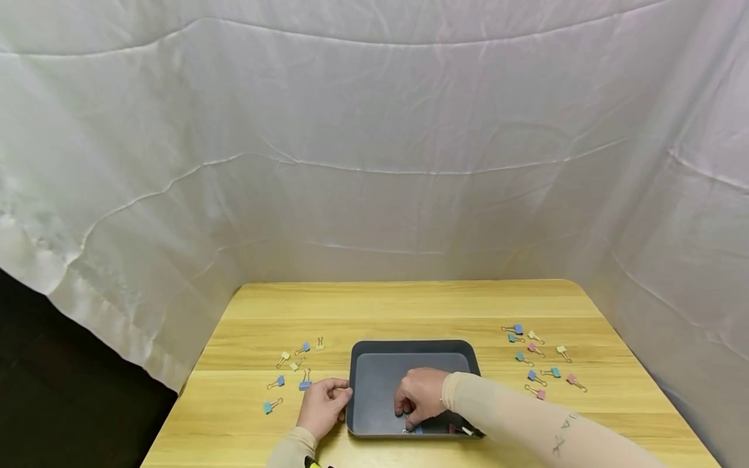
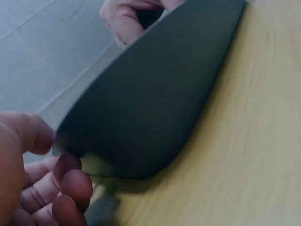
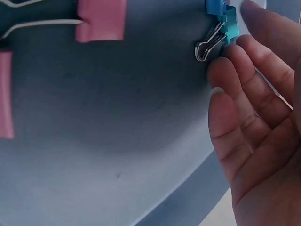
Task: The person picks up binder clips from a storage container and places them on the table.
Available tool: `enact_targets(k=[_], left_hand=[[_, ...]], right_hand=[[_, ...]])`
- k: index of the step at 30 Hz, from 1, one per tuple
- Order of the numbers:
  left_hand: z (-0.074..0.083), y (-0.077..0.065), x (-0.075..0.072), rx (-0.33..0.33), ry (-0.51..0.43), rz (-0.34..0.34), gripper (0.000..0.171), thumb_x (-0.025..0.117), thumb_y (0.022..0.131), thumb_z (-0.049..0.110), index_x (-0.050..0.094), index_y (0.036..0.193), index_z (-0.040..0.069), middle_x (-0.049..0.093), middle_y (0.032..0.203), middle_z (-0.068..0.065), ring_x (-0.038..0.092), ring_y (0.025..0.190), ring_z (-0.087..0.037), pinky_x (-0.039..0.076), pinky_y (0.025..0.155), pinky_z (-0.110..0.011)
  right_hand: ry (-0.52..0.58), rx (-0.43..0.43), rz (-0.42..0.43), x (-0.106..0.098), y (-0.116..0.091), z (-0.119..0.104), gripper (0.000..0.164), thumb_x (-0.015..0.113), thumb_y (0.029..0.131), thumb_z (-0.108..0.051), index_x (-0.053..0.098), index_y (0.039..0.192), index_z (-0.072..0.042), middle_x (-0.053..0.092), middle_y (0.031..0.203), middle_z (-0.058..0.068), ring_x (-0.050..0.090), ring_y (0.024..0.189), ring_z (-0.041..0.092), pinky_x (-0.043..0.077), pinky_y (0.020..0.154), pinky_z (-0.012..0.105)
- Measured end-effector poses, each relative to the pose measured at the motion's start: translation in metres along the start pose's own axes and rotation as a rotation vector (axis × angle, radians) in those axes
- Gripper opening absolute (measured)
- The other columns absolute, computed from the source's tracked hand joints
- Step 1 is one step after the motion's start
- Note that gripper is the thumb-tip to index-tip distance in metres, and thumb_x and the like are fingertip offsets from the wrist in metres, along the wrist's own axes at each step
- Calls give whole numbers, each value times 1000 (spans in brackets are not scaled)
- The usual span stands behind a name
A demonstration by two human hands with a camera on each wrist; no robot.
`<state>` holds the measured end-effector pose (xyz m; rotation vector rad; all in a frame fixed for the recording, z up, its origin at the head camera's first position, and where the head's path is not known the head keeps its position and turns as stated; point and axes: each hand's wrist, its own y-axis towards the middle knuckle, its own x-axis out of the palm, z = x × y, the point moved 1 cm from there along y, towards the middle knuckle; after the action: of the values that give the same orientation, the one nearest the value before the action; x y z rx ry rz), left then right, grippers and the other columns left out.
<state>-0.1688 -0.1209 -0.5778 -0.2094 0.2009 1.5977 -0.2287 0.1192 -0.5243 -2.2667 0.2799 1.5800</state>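
My left hand [image 1: 323, 406] is at the left side of the dark grey tray [image 1: 374, 346], its thumb and fingertips gripping the edge. The left wrist view shows those fingers bent at the corner of the tray [image 2: 141, 103]. Inside the tray's near half, my right hand [image 1: 420, 395] reaches down with bent fingers. Between its thumb and fingertips is a teal binder clip [image 3: 231, 26] with silver handles, right beside a blue binder clip [image 3: 216, 6]. Two pink binder clips [image 3: 101, 19] lie in the tray farther from the fingers.
Loose blue, yellow and teal binder clips [image 1: 272, 406] lie on the wooden table [image 1: 409, 312] left of the tray. Several more, with pink ones [image 1: 576, 383] among them, are scattered to its right. White cloth [image 1: 374, 214] hangs behind and at both sides.
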Motion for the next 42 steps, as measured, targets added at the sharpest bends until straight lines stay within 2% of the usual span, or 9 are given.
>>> enact_targets(k=[5,12,16,20,24,29,35,38,42], left_hand=[[-2,-2,1,-9,-33,18,23,68,88,9,67,103,-8,66,70,-10,54,45,-11,50,44,-26],[31,-15,-3,-25,-17,0,22,64,89,3,64,104,-14,66,74,-18,53,46,-11,52,46,-29],[39,-19,-4,-25,-42,-3,22,64,89,3,64,103,-15,66,72,-18,53,46,-11,51,46,-28],[41,-20,-5,-31,-42,1,22,64,88,3,64,103,-14,66,71,-16,53,46,-11,51,46,-28],[42,-20,-4,-32,-42,2,22,65,88,3,64,103,-14,66,72,-16,53,46,-11,51,46,-27],[37,-17,-3,-35,-36,0,23,64,89,3,64,103,-14,66,73,-18,53,46,-11,52,46,-28],[9,-7,0,-49,-49,13,22,65,89,6,65,104,-11,66,71,-14,52,45,-10,50,45,-26],[-2,-4,1,-50,-43,25,23,67,89,10,67,104,-7,66,69,-10,52,45,-10,49,44,-24],[-5,-2,2,-46,-42,38,23,70,87,13,68,102,-5,66,68,-8,53,44,-11,49,44,-25]], right_hand=[[-21,-3,-38,-2,0,-4,15,83,75,-30,71,84,-28,58,70,-23,48,61,-11,42,56,8],[-88,10,-35,0,0,-4,18,84,73,-34,67,77,-28,52,64,-23,44,56,-9,39,53,9],[-128,44,-23,-3,-2,-5,23,84,72,-37,64,73,-27,47,60,-23,42,53,-7,38,50,11],[-131,47,-9,-4,-2,-5,21,83,73,-36,64,71,-26,46,58,-24,42,52,-7,37,50,11],[-94,40,13,-4,-1,-3,15,81,76,-34,68,76,-26,52,63,-23,45,56,-8,40,53,10],[-48,14,103,-9,-1,2,11,78,81,-30,71,86,-22,59,71,-20,50,63,-10,44,59,10],[22,32,191,-11,-2,10,12,74,86,-24,73,96,-19,62,79,-18,52,66,-9,45,60,10],[-1,62,201,-8,-3,14,16,75,85,-25,73,99,-19,63,81,-16,52,67,-6,46,61,12],[-48,90,178,-3,-4,16,18,77,83,-29,73,99,-21,63,84,-16,53,72,-6,47,64,15]])
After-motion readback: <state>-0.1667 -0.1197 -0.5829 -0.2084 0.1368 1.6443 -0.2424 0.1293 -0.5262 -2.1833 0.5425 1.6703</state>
